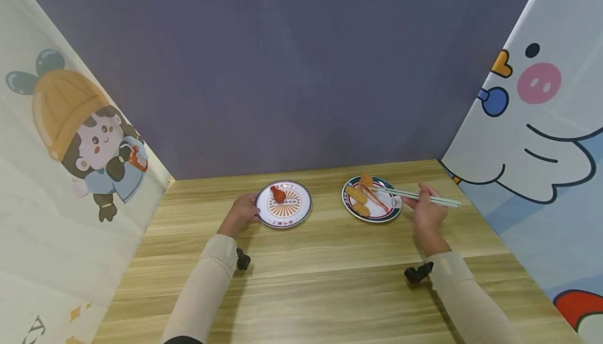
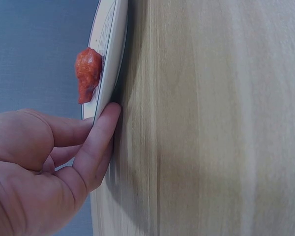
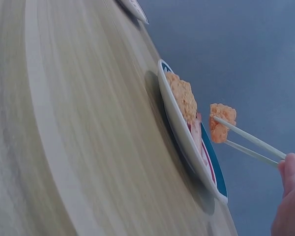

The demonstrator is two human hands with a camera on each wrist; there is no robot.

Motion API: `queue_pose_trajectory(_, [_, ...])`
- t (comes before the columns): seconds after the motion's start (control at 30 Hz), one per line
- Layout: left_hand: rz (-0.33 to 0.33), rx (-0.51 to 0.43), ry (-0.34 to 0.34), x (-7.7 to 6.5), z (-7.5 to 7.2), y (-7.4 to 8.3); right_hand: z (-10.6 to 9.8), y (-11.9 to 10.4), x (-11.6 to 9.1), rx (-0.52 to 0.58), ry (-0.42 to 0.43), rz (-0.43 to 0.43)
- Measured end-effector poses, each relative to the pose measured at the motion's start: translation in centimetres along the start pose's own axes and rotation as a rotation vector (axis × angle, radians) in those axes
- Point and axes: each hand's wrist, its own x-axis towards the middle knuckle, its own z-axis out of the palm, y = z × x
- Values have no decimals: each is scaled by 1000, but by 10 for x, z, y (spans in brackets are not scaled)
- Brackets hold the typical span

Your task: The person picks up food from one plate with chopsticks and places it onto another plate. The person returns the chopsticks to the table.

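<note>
My left hand grips the rim of a white plate, thumb over the edge and fingers beneath, as the left wrist view shows. On that plate lies a small red drumstick. With my right hand I hold a pair of pale green chopsticks. In the right wrist view their tips pinch an orange breaded piece, raised above a green-rimmed plate. Golden fried pieces and a long reddish shrimp-like piece lie on the green-rimmed plate.
Both plates sit near the back of a wooden table. Behind it rises a dark grey panel. Cartoon-printed white sheets flank it: a left sheet and a right sheet.
</note>
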Motion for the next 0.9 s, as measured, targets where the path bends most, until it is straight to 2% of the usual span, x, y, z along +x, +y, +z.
queue_pose_trajectory(0.27, [5, -31, -12, 4, 1, -2, -11, -2, 5, -10, 44, 52])
queue_pose_trajectory(0.5, [7, -61, -18, 3, 0, -3, -14, 0, 5, -25, 59, 38])
queue_pose_trajectory(0.9, [2, -41, -15, 1, 0, -2, -17, 2, 10, -1, 69, 54])
